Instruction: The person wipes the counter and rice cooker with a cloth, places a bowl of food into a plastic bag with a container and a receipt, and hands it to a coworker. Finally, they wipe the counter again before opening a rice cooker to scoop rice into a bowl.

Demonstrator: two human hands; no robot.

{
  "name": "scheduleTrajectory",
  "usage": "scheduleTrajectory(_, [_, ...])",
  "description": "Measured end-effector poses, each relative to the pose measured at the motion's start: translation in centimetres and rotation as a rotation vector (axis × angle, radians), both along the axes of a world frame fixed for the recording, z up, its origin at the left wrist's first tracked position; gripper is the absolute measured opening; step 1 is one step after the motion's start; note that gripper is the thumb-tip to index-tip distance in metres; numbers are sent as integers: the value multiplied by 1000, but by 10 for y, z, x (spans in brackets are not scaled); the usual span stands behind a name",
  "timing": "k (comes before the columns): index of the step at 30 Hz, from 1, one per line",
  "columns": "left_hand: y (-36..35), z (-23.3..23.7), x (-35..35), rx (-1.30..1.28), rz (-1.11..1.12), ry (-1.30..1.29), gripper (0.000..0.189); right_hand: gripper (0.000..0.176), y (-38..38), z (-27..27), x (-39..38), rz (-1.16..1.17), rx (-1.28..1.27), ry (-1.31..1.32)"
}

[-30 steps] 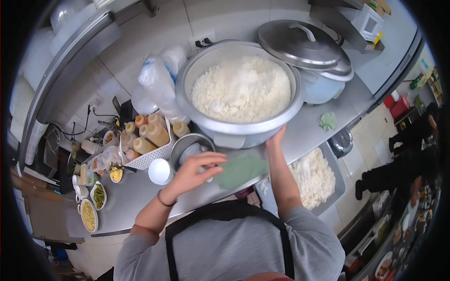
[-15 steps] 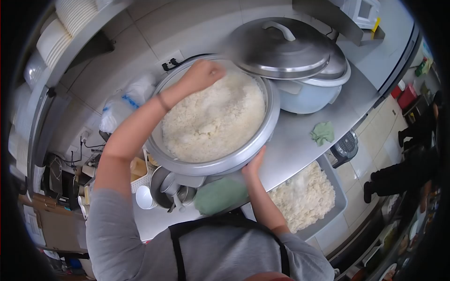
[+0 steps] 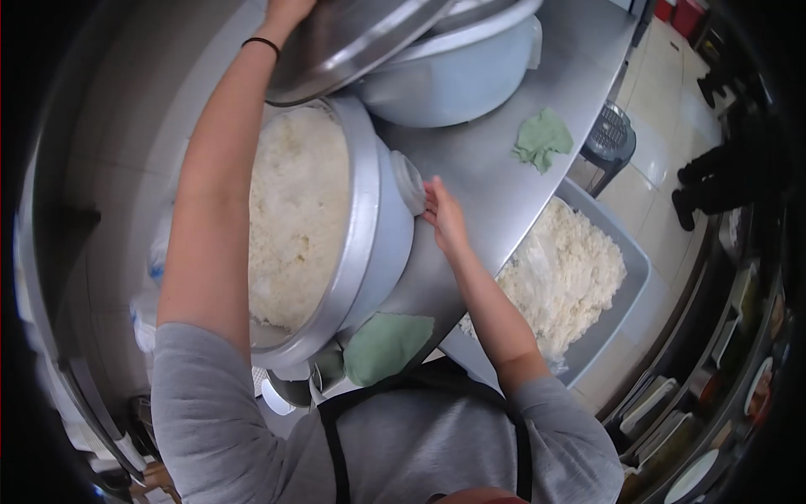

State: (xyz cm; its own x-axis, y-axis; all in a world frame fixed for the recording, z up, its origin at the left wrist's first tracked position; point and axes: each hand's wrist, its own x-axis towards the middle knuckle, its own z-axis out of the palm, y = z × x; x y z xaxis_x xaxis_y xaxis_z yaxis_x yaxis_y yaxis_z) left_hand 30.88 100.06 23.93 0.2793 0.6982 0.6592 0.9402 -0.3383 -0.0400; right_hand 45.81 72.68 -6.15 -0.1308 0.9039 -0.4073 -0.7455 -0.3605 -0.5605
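A large rice cooker (image 3: 378,227) stands on the steel counter, tilted in my view. Cooked white rice (image 3: 298,210) fills much of it. My left hand (image 3: 287,12), with a dark band on its wrist, reaches past the rice to the edge of a shiny steel lid (image 3: 361,46). The top of the picture cuts off its fingers, so its grip is hidden. That lid overlaps the cooker's far rim. Beside the cooker's grey side handle (image 3: 408,182) is my right hand (image 3: 447,220), fingers stretched out and their tips against or just behind the handle.
A second pale-blue cooker (image 3: 462,80) stands behind. Green cloths lie on the counter, one crumpled (image 3: 541,139), one near my body (image 3: 388,346). Below the counter edge sits a grey tub (image 3: 634,269) of rice, near a dark stool (image 3: 610,134). A person's dark-clothed legs (image 3: 714,172) show at right.
My left hand has gone from above the rice to the lid's edge. My right hand has shifted from under the rim to the side handle. The view has turned and moved closer.
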Motion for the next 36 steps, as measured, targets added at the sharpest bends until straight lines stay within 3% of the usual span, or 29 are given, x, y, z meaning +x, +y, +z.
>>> scheduleTrajectory(2, [6, 2, 2, 56, -16, 57, 26, 42, 8, 0, -4, 69, 79, -238])
scheduleTrajectory(3, [6, 1, 6, 46, -18, 63, 26, 33, 9, -4, -7, 25, 61, -232])
scheduleTrajectory(10, [-36, 40, 14, -2, 26, 50, 25, 30, 13, -5, 1, 42, 105, -247])
scheduleTrajectory(12, [-57, 56, -1, 20, 19, 78, 26, 30, 21, -20, 16, -11, 227, -722])
scheduleTrajectory(14, [-80, 72, -35, 198, -102, 154, 29, 27, 31, -11, 42, -318, 435, -1052])
scheduleTrajectory(16, [-114, 96, -71, 26, -12, 221, 36, 28, 48, -19, 64, -463, 431, -1039])
scheduleTrajectory(20, [-231, 97, -84, -6, -24, 217, 36, 36, 79, -5, 120, -656, 491, -1575])
scheduleTrajectory(22, [-281, 88, -84, -65, 42, 187, 35, 46, 99, 3, 150, -638, 389, -1957])
scheduleTrajectory(23, [-301, 83, -86, -93, 54, 189, 33, 46, 107, 3, 158, -639, 402, -1953])
scheduleTrajectory(25, [-331, 67, -97, -143, 81, 177, 32, 53, 120, -1, 165, -259, -14, -2139])
scheduleTrajectory(26, [-342, 57, -105, -164, 98, 162, 31, 53, 125, -9, 157, -261, -7, -2141])
scheduleTrajectory(28, [-355, 41, -117, -175, 129, 160, 31, 56, 133, -32, 132, -177, 137, -2181])
scheduleTrajectory(30, [-362, 26, -124, -209, 196, 111, 32, 54, 125, -53, 90, -200, 447, -2126])
scheduleTrajectory(34, [-358, 13, -128, -196, 194, 67, 38, 51, 79, -25, 48, 252, 1085, -1999])
scheduleTrajectory(36, [-350, 10, -128, -177, 174, 37, 38, 50, 53, -25, 48, 283, 1225, -1933])
